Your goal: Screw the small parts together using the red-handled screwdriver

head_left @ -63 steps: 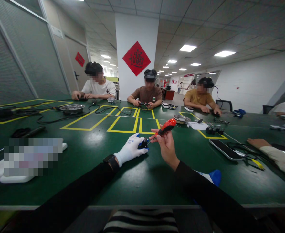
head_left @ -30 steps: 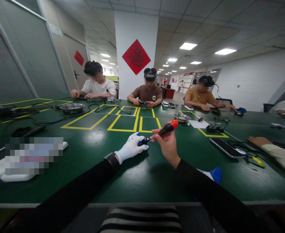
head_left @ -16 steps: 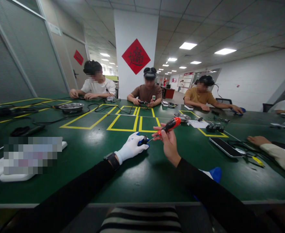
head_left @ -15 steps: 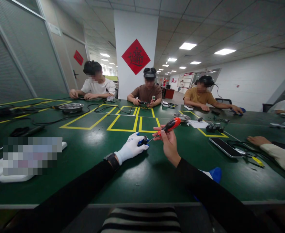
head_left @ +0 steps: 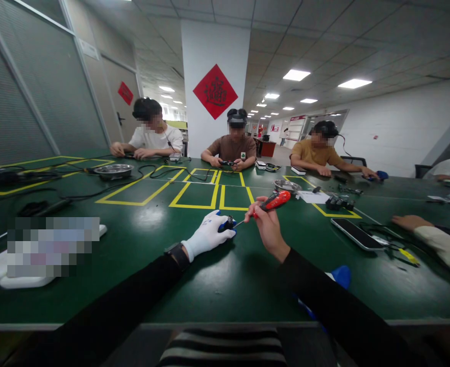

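My left hand [head_left: 209, 233], in a white glove with blue fingertips, grips a small black part [head_left: 228, 223] just above the green table [head_left: 194, 300]. My bare right hand [head_left: 267, 224] is closed around a red and black screwdriver [head_left: 274, 202]. The screwdriver's handle points up and to the right. Its metal shaft slants down to the left and its tip is at the black part; whether it touches cannot be made out.
A phone [head_left: 357, 233] and cables lie at the right, near another person's hand [head_left: 410, 223]. Black blocks [head_left: 340, 203] and a metal bowl [head_left: 286, 185] stand farther back. A blue and white glove [head_left: 340, 277] lies by my right forearm. Another metal bowl [head_left: 114, 171] is at the back left.
The screwdriver's handle has tipped lower and to the right in my right hand, which has shifted slightly right. My left hand still holds the black part.
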Demonstrator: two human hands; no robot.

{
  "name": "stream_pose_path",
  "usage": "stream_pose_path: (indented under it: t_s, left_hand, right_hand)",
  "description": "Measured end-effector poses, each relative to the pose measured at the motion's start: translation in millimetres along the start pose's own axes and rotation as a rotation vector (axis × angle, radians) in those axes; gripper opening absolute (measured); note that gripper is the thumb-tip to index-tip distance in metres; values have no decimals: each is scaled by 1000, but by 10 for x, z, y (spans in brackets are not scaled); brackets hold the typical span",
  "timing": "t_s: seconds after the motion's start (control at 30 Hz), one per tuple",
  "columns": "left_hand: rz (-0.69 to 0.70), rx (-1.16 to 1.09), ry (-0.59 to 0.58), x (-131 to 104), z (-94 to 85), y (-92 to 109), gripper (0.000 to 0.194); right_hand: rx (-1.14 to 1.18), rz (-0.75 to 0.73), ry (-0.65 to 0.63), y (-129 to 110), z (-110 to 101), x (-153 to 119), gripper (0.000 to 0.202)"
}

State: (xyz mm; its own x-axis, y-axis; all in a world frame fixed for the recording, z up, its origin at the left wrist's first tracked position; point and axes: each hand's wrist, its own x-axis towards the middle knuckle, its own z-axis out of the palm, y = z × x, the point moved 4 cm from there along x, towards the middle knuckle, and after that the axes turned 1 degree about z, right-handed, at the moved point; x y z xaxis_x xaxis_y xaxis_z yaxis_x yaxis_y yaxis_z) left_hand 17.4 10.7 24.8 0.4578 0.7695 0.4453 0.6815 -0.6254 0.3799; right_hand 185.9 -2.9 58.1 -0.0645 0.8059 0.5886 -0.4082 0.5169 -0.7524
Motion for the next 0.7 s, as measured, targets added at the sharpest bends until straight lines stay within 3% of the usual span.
stream_pose_path:
  t_s: [0.2,0.37,0.5,0.6,0.7]
  left_hand:
    - [-33,17,0,-1,11,-18,34]
    - [-42,7,-11,3,5,-17,36]
    - [-57,3,-11,-2,12,-34,39]
    - [-65,0,-4,-8,9,-31,38]
    - [-56,4,-5,-12,-2,-3,37]
  right_hand:
    - [-218,-84,-90,-88,85,-91,19]
    - [-293,-74,-19,-55,27,-51,11]
    - [-155,-27,74,-5,-10,-2,13]
    - [33,55,152,51,-44,34,24]
    - [100,109,126,62,-48,47,26]
